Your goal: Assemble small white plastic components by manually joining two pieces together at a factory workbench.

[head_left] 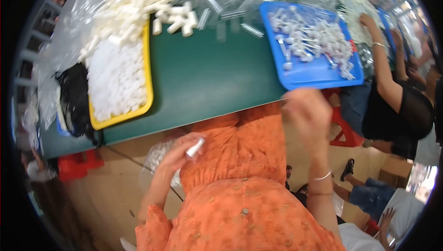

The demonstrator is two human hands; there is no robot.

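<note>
My left hand (177,152) is closed on a small white tube (195,147), held over my lap below the table edge. My right hand (308,110) is raised at the near edge of the blue tray (314,79). Motion smears its fingers, so whether anything is in them does not show. In the blue tray lies a heap of small white stemmed applicator-like parts (311,34). To the left, a yellow tray (148,80) is filled with short white caps (115,80).
Loose cream-white cylinders (177,18) spill over the far left of the green table (212,75). Clear tubes (251,30) and plastic bags lie at the back. A black bag (74,96) sits beside the yellow tray. At the right, another person's arm (383,64) reaches onto the table.
</note>
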